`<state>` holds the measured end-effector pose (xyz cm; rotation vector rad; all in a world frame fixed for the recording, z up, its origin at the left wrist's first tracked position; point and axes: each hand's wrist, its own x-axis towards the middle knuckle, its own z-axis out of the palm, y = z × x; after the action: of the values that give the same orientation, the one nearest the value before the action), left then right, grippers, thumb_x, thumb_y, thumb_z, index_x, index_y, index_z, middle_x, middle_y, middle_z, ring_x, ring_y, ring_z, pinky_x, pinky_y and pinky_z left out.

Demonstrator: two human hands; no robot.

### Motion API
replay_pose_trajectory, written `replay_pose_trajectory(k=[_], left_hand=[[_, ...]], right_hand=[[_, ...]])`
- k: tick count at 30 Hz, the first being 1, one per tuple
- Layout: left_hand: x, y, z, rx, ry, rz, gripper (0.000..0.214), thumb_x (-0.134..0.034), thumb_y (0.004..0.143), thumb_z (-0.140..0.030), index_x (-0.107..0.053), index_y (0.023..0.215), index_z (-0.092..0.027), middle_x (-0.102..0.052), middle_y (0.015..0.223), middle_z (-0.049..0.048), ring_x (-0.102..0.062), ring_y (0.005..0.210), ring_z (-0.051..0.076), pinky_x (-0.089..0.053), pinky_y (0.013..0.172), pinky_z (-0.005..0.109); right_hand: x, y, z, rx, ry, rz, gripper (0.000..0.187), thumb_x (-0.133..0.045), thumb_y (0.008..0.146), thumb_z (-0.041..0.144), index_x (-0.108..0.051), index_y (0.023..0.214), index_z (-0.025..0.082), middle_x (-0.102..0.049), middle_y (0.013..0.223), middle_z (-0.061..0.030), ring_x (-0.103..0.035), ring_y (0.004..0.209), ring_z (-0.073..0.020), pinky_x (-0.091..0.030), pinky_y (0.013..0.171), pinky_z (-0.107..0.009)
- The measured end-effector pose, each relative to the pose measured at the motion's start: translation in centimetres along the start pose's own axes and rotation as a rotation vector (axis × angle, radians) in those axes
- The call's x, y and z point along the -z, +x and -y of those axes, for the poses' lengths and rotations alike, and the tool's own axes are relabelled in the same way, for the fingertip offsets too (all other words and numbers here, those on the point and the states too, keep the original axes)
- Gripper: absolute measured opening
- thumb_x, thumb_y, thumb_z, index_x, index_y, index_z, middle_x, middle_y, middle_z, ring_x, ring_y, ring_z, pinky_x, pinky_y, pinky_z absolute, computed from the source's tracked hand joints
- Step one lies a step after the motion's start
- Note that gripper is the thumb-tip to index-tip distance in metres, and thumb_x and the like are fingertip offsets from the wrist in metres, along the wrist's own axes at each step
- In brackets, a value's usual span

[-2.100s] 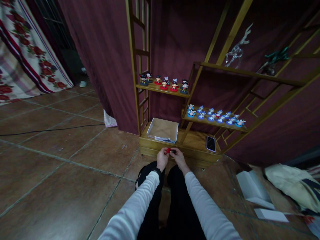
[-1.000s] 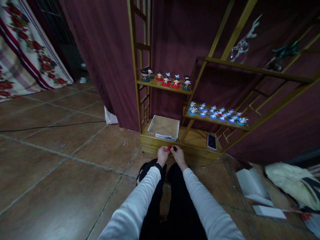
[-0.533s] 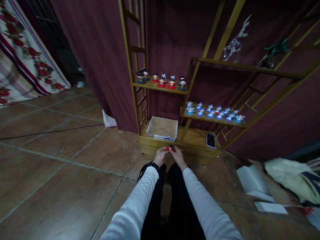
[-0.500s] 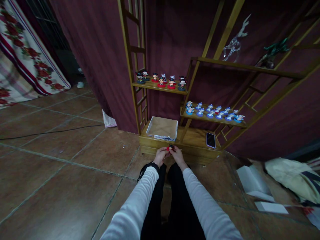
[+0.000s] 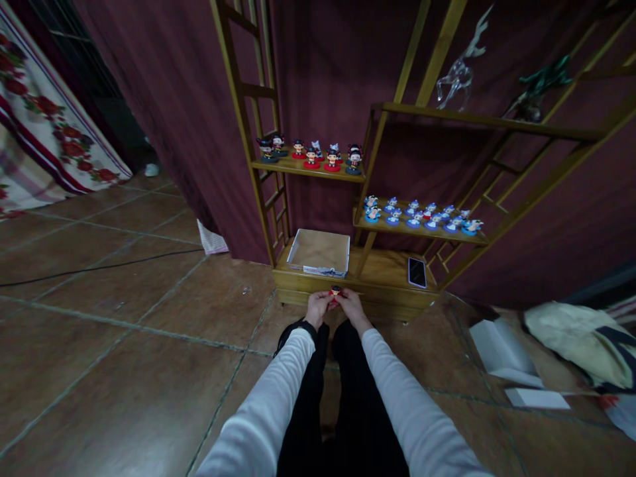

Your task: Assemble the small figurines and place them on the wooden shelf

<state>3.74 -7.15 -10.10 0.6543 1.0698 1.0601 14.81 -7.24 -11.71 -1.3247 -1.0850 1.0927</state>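
Note:
Between my two hands, in front of the wooden shelf's low base, is a small red figurine [image 5: 336, 291] with a black top. My left hand [image 5: 317, 309] grips it from the left, its fingers closed. From the other side my right hand [image 5: 353, 307] pinches it as well. Just beyond the hands lies a shallow open cardboard box [image 5: 320, 250] on the base. Similar red figurines [image 5: 311, 158] stand with dark ones [image 5: 267, 150] on the upper left shelf. Rows of blue and purple figurines [image 5: 414, 218] occupy the lower right shelf.
A phone [image 5: 417, 272] lies at the right of the base. Higher up stand a clear deer ornament [image 5: 458, 79] and a green ornament [image 5: 541, 86]. White box pieces [image 5: 504, 351] and a pale cloth bag [image 5: 579, 338] are on the floor at right. A black cable [image 5: 99, 268] crosses the left floor.
The figurine is turned more upright between my fingers, its front more visible. The view has shifted slightly, so the shelf sits a little further left and higher.

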Motion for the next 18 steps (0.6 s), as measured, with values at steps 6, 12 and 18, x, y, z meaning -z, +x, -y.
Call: replay_pose_trajectory(k=[6, 12, 18], left_hand=[[0.2, 0.3, -0.2, 0.021, 0.027, 0.017, 0.015, -0.071, 0.063, -0.017, -0.059, 0.07, -0.01, -0.061, 0.058, 0.003, -0.057, 0.048, 0.009, -0.049, 0.053, 0.022], [0.1, -0.1, 0.6, -0.162, 0.172, -0.016, 0.022, -0.065, 0.07, -0.023, -0.057, 0.089, -0.014, -0.058, 0.058, -0.0017, -0.056, 0.049, 0.009, -0.048, 0.055, 0.022], [0.8, -0.9, 0.1, -0.557, 0.644, 0.019, 0.04, -0.063, 0.069, -0.017, -0.058, 0.108, -0.018, -0.065, 0.092, 0.0075, -0.061, 0.082, 0.017, -0.046, 0.078, 0.029]], right_hand=[[-0.2, 0.1, 0.3, -0.019, 0.074, -0.01, 0.022, -0.065, 0.055, 0.028, -0.066, 0.074, 0.018, -0.071, 0.074, -0.0017, -0.063, 0.071, -0.0177, -0.048, 0.074, -0.034], [0.2, -0.7, 1.3, -0.06, 0.25, 0.006, 0.038, -0.071, 0.049, 0.026, -0.067, 0.087, 0.02, -0.071, 0.082, -0.0031, -0.063, 0.075, -0.0183, -0.049, 0.074, -0.036], [1.0, -0.8, 1.4, -0.041, 0.259, 0.069, 0.038, -0.07, 0.051, 0.023, -0.067, 0.089, 0.022, -0.07, 0.089, -0.0024, -0.062, 0.082, -0.0179, -0.047, 0.081, -0.036]])
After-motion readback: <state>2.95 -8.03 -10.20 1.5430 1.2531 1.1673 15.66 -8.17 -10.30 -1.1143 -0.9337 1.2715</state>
